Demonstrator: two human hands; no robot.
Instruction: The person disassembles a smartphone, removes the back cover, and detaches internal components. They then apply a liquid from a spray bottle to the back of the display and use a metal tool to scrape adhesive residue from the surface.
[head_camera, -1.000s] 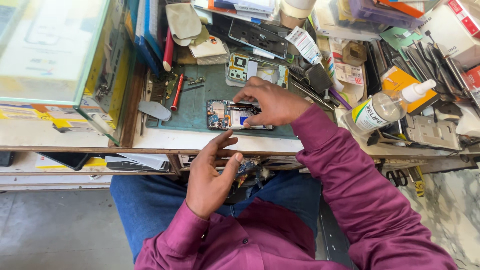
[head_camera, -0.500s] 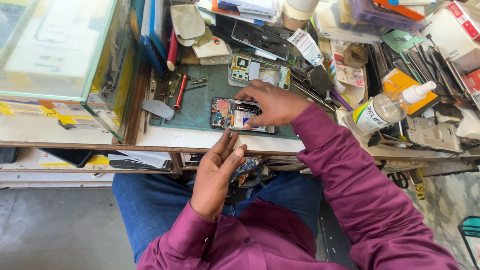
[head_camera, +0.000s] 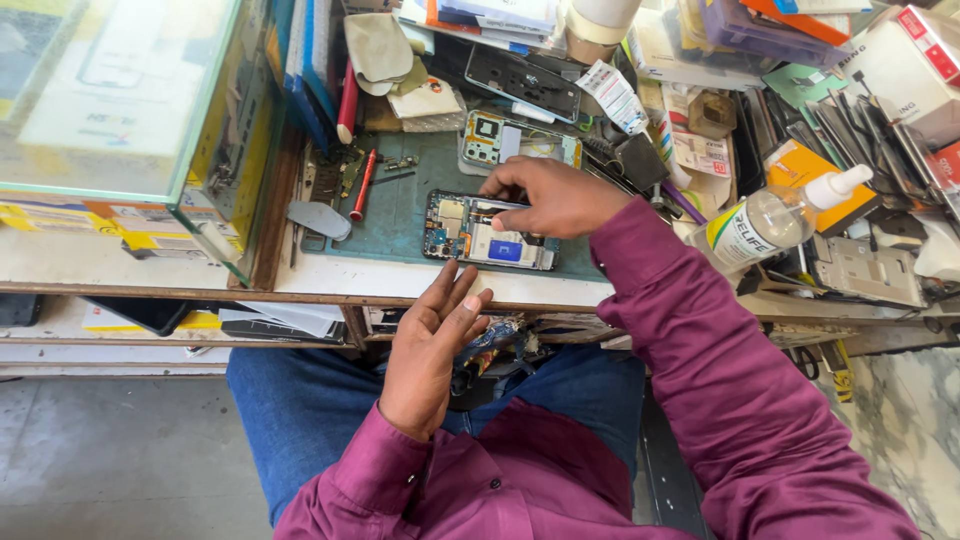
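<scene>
An opened phone (head_camera: 490, 232) with its inner boards showing lies flat on a green work mat (head_camera: 400, 205). My right hand (head_camera: 555, 195) rests over the phone's upper right side, fingertips pinched on a thin tool at the phone's top edge. My left hand (head_camera: 430, 345) is raised just in front of the bench edge, palm up, fingers spread and holding nothing. A second phone frame (head_camera: 520, 142) lies on the mat behind the open phone. Both arms wear maroon sleeves.
A red screwdriver (head_camera: 362, 185) and a grey pick (head_camera: 318, 220) lie on the mat's left. A glass case (head_camera: 140, 120) stands at left. A clear dropper bottle (head_camera: 765, 222), boxes, tools and phone parts crowd the right and back of the bench.
My left hand has lifted from my lap toward the bench edge and opened its fingers. My right hand stays on the opened phone.
</scene>
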